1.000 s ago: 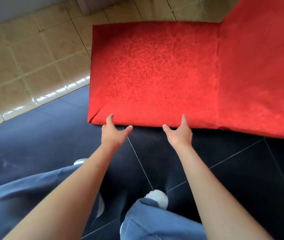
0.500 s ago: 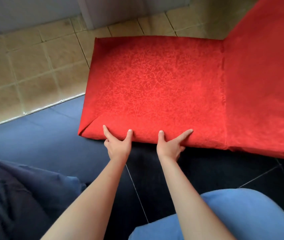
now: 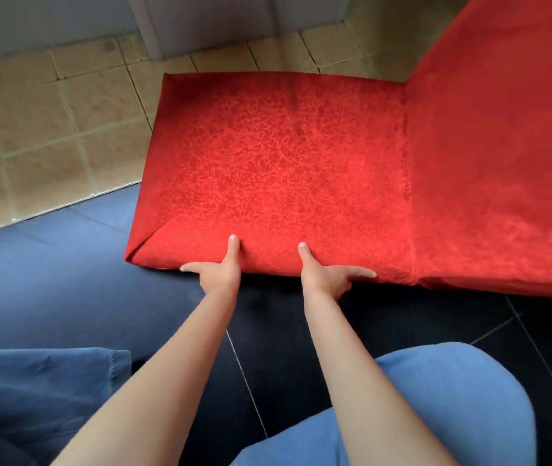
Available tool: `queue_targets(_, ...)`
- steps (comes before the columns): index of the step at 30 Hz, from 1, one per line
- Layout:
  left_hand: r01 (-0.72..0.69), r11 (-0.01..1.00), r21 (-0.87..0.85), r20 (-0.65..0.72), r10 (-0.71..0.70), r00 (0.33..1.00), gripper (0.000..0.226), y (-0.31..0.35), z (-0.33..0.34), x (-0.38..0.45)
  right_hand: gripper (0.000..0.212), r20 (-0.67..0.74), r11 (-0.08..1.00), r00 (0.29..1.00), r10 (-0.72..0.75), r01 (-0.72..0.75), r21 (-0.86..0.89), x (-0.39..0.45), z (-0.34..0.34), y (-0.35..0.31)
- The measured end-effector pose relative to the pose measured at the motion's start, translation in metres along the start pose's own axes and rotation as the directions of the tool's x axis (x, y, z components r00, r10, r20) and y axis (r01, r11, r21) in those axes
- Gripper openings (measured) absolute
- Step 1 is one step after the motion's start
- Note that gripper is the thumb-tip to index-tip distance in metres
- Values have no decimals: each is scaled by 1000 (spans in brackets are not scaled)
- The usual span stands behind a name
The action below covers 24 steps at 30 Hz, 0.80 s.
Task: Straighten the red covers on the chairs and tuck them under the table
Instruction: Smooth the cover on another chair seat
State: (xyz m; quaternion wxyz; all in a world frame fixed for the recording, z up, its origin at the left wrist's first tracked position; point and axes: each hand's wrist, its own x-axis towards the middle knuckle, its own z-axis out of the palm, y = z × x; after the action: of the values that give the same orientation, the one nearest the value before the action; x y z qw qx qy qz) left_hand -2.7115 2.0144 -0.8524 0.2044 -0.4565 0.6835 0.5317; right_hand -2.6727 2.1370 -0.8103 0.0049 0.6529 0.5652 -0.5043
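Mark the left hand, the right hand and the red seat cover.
left hand (image 3: 218, 274), head view, back of the hand at the cover's near edge.
right hand (image 3: 326, 280), head view, back of the hand.
red seat cover (image 3: 284, 156), head view, middle of the seat's top.

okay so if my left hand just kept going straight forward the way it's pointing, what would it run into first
The left hand is already against the near edge of the seat's red cover, thumb on top. Going straight on, it would slide across that cover; beyond the far edge lies tan floor tile, probably lower down.

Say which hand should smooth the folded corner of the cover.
Left. The left hand grips the cover edge next to the folded corner; the right hand sits farther along, toward the backrest.
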Motion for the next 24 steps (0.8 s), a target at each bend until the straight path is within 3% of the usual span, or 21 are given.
queue_targets(3,46,992,-117,39,-42,998,131,1,7,2,147,14,996,999,30,-31,83,5,0,2)
queue_targets(7,80,985,-151,36,-75,997,136,1,11,0,151,9,983,996,84,-85,160,12,0,1)
queue_targets(17,-16,989,-147,-89,3,996,131,-8,20,-3,153,57,968,986,156,-164,188,17,4,2)
queue_targets(24,-8,958,-288,-30,0,1000,137,-1,19,10,158,20,938,987,160,-158,307,23,12,11)
